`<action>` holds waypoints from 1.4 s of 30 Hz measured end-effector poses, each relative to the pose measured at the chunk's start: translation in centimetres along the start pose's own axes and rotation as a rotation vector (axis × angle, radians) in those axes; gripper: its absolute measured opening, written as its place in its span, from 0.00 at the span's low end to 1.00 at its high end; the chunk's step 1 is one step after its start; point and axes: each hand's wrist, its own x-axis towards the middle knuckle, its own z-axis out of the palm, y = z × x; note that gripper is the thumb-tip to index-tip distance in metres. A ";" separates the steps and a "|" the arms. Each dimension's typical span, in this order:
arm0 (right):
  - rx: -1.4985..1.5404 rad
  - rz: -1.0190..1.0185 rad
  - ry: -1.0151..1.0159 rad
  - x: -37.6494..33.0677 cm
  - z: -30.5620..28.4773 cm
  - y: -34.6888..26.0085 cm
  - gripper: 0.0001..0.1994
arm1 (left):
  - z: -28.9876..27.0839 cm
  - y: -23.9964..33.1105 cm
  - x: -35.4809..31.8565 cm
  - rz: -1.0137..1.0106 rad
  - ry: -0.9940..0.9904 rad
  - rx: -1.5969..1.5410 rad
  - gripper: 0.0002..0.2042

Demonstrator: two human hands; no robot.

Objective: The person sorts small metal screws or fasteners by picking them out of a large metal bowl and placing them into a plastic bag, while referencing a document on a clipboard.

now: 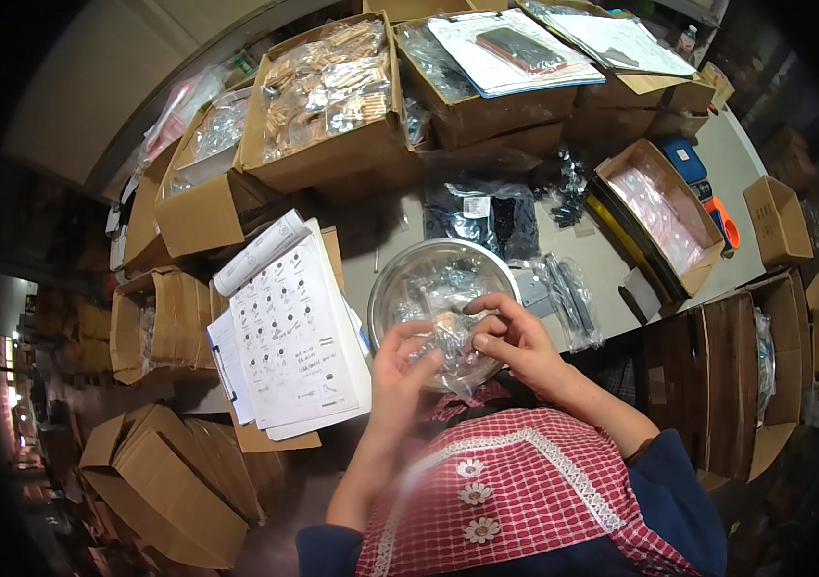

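Head view: both hands are working over the metal bowl (387, 288). Left hand (402, 358) is curling partway, thumb and fingers seemingly holding the near-left edge of a clear plastic bag (450, 338). Right hand (517, 344) is pinching the bag's right side, thumb against bent index, other fingers loosely curling. Bag is sitting between the hands, above the bowl's near half. Progress: looks mid-handling; the bag is not yet released, and more clear packaging (448, 274) is lying in the bowl, so more is probably remaining. Whether the bag is sealed, can't tell. Long axis: seems to be running roughly toward the wearer, lower end pointing at the checked apron (515, 471); crumpling and glare are hiding which end is the mouth.
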 end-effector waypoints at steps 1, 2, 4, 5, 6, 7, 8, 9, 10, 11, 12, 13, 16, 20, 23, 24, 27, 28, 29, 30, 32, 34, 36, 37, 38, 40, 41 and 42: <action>0.028 0.025 -0.014 0.0 0.0 -0.1 0.20 | -0.1 -0.2 0.0 0.024 0.013 0.001 0.18; 0.055 0.050 -0.028 0.1 0.0 -0.3 0.21 | -0.1 -0.3 0.0 0.049 0.027 0.002 0.18; 0.090 0.076 -0.048 0.1 0.0 -0.7 0.23 | -0.3 -0.1 0.1 0.051 0.032 0.087 0.17; 0.098 0.077 -0.055 0.0 0.1 -1.0 0.24 | -0.4 -0.1 0.1 0.052 0.035 0.130 0.17; 0.107 0.078 -0.062 0.0 0.1 -1.1 0.25 | -0.3 -0.1 0.1 0.059 0.031 0.178 0.17; 0.104 0.081 -0.065 0.0 0.1 -1.0 0.26 | -0.3 -0.1 0.2 0.067 0.027 0.227 0.17; 0.100 0.084 -0.068 0.1 0.2 -1.0 0.27 | -0.2 -0.2 0.2 0.075 0.023 0.275 0.17; 0.096 0.087 -0.071 0.1 0.2 -0.9 0.27 | -0.1 -0.1 0.1 0.064 0.017 0.301 0.17; 0.075 0.088 -0.075 0.2 0.2 -0.9 0.28 | 0.1 -0.1 0.1 0.053 0.011 0.328 0.17; 0.054 0.088 -0.080 0.2 0.2 -0.8 0.28 | 0.2 -0.1 0.1 0.041 0.005 0.354 0.17; 0.033 0.089 -0.085 0.2 0.1 -0.7 0.29 | 0.4 -0.2 0.1 0.048 0.003 0.362 0.17; -0.008 0.090 -0.092 0.3 0.0 -0.6 0.29 | 0.5 -0.3 0.1 0.055 0.001 0.370 0.18; -0.134 0.085 -0.112 0.5 -0.5 -0.2 0.30 | 0.8 -0.6 0.3 0.074 -0.023 0.382 0.18; -0.253 0.039 -0.121 0.7 -0.9 0.9 0.29 | 0.9 -1.0 0.3 0.021 -0.075 0.266 0.18; -0.199 0.034 -0.111 0.6 -0.8 1.1 0.26 | 0.8 -1.0 0.3 -0.002 -0.112 0.222 0.19; -0.166 0.039 -0.108 0.6 -0.7 1.1 0.26 | 0.7 -1.1 0.3 -0.005 -0.113 0.224 0.19; -0.020 0.090 -0.110 0.4 -0.5 0.5 0.26 | 0.7 -1.4 0.3 0.002 -0.106 0.200 0.17; 0.019 0.112 -0.102 0.4 -0.4 0.3 0.26 | 0.9 -1.3 0.2 0.015 -0.098 0.171 0.17; 0.058 0.134 -0.095 0.3 -0.4 0.2 0.27 | 1.1 -1.3 0.2 0.028 -0.089 0.143 0.16; 0.098 0.156 -0.089 0.2 -0.4 0.0 0.28 | 1.1 -1.1 0.1 0.029 -0.080 0.156 0.16; 0.123 0.144 -0.057 0.0 -0.2 -0.5 0.29 | 1.3 -0.7 -0.1 0.032 -0.062 0.183 0.15; 0.130 0.131 -0.041 -0.1 -0.1 -0.6 0.29 | 1.3 -0.5 -0.1 0.031 -0.066 0.229 0.16; 0.119 0.116 -0.042 -0.2 -0.1 -0.3 0.30 | 1.3 -0.6 -0.1 0.056 -0.077 0.290 0.16; 0.104 0.098 -0.045 -0.3 -0.1 -0.2 0.30 | 1.3 -0.9 -0.1 0.082 -0.085 0.327 0.16; 0.089 0.081 -0.048 -0.4 0.0 -0.2 0.31 | 1.2 -1.2 -0.1 0.107 -0.093 0.365 0.16; 0.076 0.070 -0.048 -0.4 0.1 -0.2 0.31 | 0.9 -1.8 0.1 0.151 -0.098 0.389 0.16; 0.078 0.077 -0.043 -0.5 0.2 -0.3 0.31 | 0.8 -2.0 0.2 0.173 -0.101 0.401 0.16; 0.081 0.084 -0.035 -0.5 0.2 -0.4 0.31 | 1.0 -1.8 0.1 0.139 -0.097 0.378 0.16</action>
